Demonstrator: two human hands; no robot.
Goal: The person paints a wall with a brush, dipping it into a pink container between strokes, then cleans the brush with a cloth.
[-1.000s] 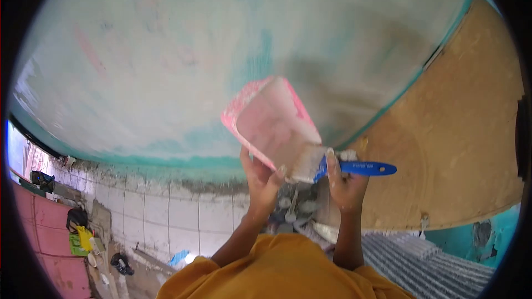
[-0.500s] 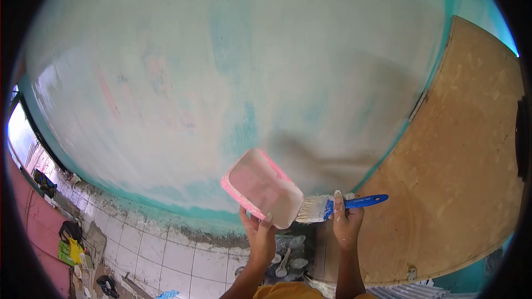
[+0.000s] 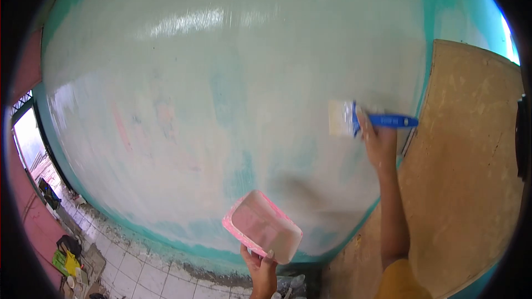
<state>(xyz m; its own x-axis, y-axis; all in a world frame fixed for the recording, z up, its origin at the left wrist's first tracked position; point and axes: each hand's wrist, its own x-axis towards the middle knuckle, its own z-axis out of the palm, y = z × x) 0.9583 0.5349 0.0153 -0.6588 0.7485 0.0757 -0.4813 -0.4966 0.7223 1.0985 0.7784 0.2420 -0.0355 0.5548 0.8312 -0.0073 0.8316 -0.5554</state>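
The tray (image 3: 260,224) is pink with whitish smears, the brush (image 3: 348,118) blue and cream, the wall (image 3: 183,77) off-white with teal patches, the panel (image 3: 460,160) tan, the floor tiles (image 3: 152,277) whitish.

Glare streaks the wall (image 3: 183,72) before me, white light floods the doorway (image 3: 32,135) at left, soft shadows lie right, my brush (image 3: 383,119) blurs slightly, and black-rimmed edges curve.

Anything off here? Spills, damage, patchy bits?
The wall looks unevenly coated: a teal patch shows near the middle, a pink streak farther left. Floor tiles look grimy along the wall's base. No fresh spill stands out.
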